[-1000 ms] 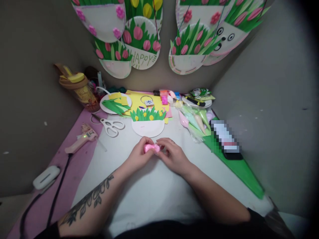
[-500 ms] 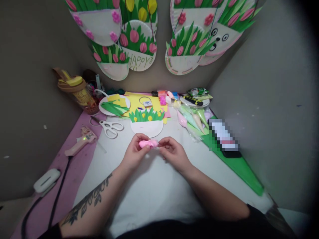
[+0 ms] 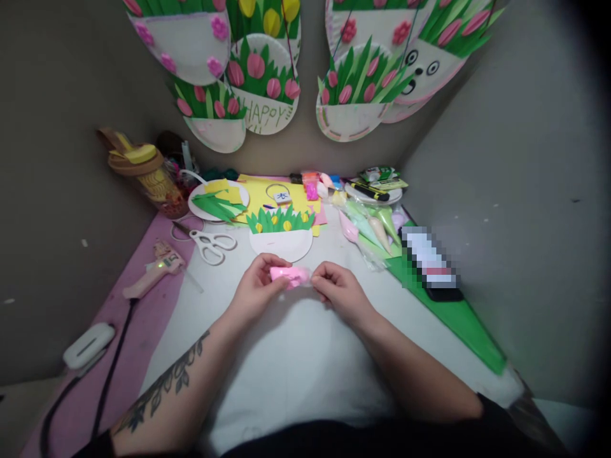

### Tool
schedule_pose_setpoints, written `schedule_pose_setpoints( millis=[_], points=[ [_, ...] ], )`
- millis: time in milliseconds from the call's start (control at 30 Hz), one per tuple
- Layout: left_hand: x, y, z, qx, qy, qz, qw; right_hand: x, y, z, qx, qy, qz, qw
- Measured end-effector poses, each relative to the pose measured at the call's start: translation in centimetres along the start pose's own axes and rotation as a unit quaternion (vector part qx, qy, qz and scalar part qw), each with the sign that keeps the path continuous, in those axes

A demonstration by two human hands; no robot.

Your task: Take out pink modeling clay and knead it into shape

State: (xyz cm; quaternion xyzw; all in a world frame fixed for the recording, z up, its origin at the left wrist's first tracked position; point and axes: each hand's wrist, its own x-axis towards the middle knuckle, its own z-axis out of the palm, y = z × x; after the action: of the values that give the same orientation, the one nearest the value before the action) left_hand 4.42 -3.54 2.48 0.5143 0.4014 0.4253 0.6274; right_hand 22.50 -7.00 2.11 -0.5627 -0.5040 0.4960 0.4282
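Note:
My left hand (image 3: 255, 289) and my right hand (image 3: 340, 291) meet over the white table (image 3: 296, 356), both pinching a small pink lump of clay in a clear wrapper (image 3: 289, 275). The left fingers grip its left end, the right fingertips its right end. Just beyond my hands lies a half paper plate with green paper grass and yellow buds (image 3: 281, 234).
White scissors (image 3: 212, 243) and a pink glue gun (image 3: 151, 271) with its cord lie at the left. A plate of green strips (image 3: 218, 200), a jar (image 3: 150, 175), clay packets (image 3: 370, 226) and a green sheet (image 3: 458, 324) ring the back and right. Paper-plate flower crafts (image 3: 356, 95) hang on the wall.
My hands with the pink clay lifted slightly and moved a little away from me, toward the half plate. The right fingers shifted along the wrapper's end.

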Motion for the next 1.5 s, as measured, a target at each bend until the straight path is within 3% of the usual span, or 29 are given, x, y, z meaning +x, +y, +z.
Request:
schedule_pose_setpoints(
  millis=[67, 167, 300, 500, 633, 767, 1033, 1233, 1400, 1500],
  points=[
    [0.1, 0.0, -0.1, 0.01, 0.018, -0.011, 1.0, 0.0, 0.0, -0.1, -0.017, 0.028, -0.022, 0.999],
    [0.0, 0.0, 0.0, 0.079, 0.055, -0.016, 0.995, -0.2, 0.0, 0.1, -0.09, 0.099, -0.124, 0.983],
    [-0.5, 0.2, 0.4, 0.144, 0.047, 0.005, 0.988, -0.3, -0.1, 0.4, -0.159, 0.107, -0.188, 0.963],
    [-0.9, 0.3, 1.1, 0.204, 0.038, 0.031, 0.978, -0.2, -0.5, 0.6, -0.131, 0.096, -0.16, 0.974],
    [-0.9, 0.5, 1.1, 0.27, 0.067, 0.059, 0.959, 0.0, -0.1, 0.5, -0.007, 0.035, -0.067, 0.997],
    [-0.9, 0.7, 0.9, 0.274, 0.068, 0.051, 0.958, 0.2, 0.6, 0.3, 0.091, 0.013, -0.016, 0.996],
    [-0.6, 0.2, 0.6, 0.201, 0.073, -0.027, 0.976, 0.3, -0.1, 0.4, 0.009, 0.026, -0.046, 0.999],
    [-0.8, 0.5, 0.9, 0.188, 0.068, -0.032, 0.979, 0.2, -0.2, 0.3, -0.055, 0.049, -0.064, 0.995],
    [-0.9, 1.0, 0.8, 0.13, 0.031, -0.028, 0.991, 0.4, -0.1, 0.1, -0.07, 0.049, -0.073, 0.994],
    [-0.9, 0.9, 0.9, 0.1, 0.01, -0.033, 0.994, 0.6, 0.1, 0.5, -0.145, 0.046, -0.107, 0.983]
  ],
)
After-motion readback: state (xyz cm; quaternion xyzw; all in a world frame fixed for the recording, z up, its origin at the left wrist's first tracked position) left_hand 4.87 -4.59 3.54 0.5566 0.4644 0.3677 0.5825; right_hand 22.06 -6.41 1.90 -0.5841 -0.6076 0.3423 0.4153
